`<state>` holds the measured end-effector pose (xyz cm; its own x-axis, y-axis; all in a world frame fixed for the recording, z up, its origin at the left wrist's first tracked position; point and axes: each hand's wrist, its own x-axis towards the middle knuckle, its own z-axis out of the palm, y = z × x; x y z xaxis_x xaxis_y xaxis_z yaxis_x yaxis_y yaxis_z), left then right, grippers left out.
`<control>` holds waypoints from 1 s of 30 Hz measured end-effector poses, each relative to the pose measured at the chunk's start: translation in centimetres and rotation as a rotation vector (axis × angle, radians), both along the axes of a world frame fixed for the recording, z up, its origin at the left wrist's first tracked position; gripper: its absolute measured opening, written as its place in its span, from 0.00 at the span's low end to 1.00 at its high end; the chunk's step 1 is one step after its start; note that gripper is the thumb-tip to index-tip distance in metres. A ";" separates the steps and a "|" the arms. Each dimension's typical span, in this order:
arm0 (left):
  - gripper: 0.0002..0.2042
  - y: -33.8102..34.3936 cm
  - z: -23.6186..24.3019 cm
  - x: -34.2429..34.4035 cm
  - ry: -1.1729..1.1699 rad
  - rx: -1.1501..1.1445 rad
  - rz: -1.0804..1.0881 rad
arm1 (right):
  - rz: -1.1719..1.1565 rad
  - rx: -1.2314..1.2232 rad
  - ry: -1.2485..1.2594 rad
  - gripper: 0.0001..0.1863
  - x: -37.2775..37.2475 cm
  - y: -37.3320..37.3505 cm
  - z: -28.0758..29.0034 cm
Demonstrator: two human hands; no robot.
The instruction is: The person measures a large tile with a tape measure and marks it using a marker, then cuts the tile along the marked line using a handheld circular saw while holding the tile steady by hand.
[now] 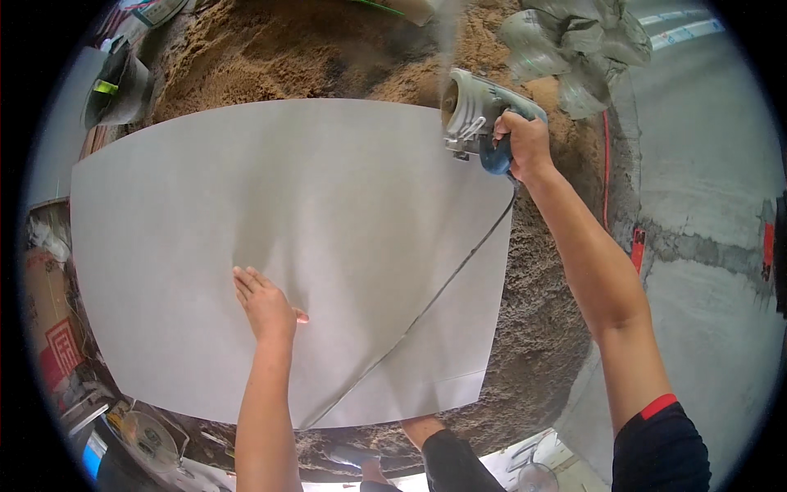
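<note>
A large pale grey slab (377, 213), which looks like a tile, lies over the sand and fills the middle of the view. My right hand (525, 143) is wrapped round the blue handle of a power cutter (479, 107) at the slab's far right corner. Pale dust rises from the cutter's far side, and its blade is hidden. The cutter's dark cord (402, 334) runs across the slab to its near edge. Farther left, my left hand (268, 305) is over the slab with fingers stretched and thumb apart. It holds nothing; its palm is hidden.
Brown sand (270, 49) surrounds the slab. Filled woven sacks (566, 49) lie at the far right, and a dark bucket (123, 86) stands far left. A red hose (606, 164) runs beside the grey wall (705, 164). A cardboard box (47, 303) is at the left.
</note>
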<state>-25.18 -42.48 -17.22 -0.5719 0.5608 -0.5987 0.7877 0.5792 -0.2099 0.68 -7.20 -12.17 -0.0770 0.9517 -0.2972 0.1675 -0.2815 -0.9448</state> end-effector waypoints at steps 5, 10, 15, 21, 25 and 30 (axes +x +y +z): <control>0.65 0.2 0.1 0.2 0.004 -0.015 -0.005 | 0.022 -0.050 0.014 0.07 0.1 0.0 0.2; 0.65 0.2 -0.1 0.1 0.028 -0.054 -0.021 | 0.037 -0.057 -0.019 0.07 0.2 0.1 0.3; 0.65 0.5 0.1 0.0 0.025 -0.071 -0.021 | 0.036 -0.089 -0.005 0.06 0.1 0.1 0.5; 0.65 0.0 -0.4 0.0 0.036 0.003 -0.014 | 0.059 -0.085 -0.042 0.06 0.3 0.2 0.6; 0.65 0.5 0.1 0.2 0.035 -0.031 -0.014 | 0.047 -0.101 -0.031 0.05 0.4 0.1 0.7; 0.65 0.6 0.3 0.2 0.027 -0.033 -0.006 | 0.049 -0.121 -0.026 0.05 0.6 0.3 0.5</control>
<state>-25.02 -41.92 -16.95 -0.5848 0.5449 -0.6009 0.7851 0.5666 -0.2503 1.30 -6.93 -11.66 -0.1133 0.9040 -0.4122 0.2082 -0.3841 -0.8995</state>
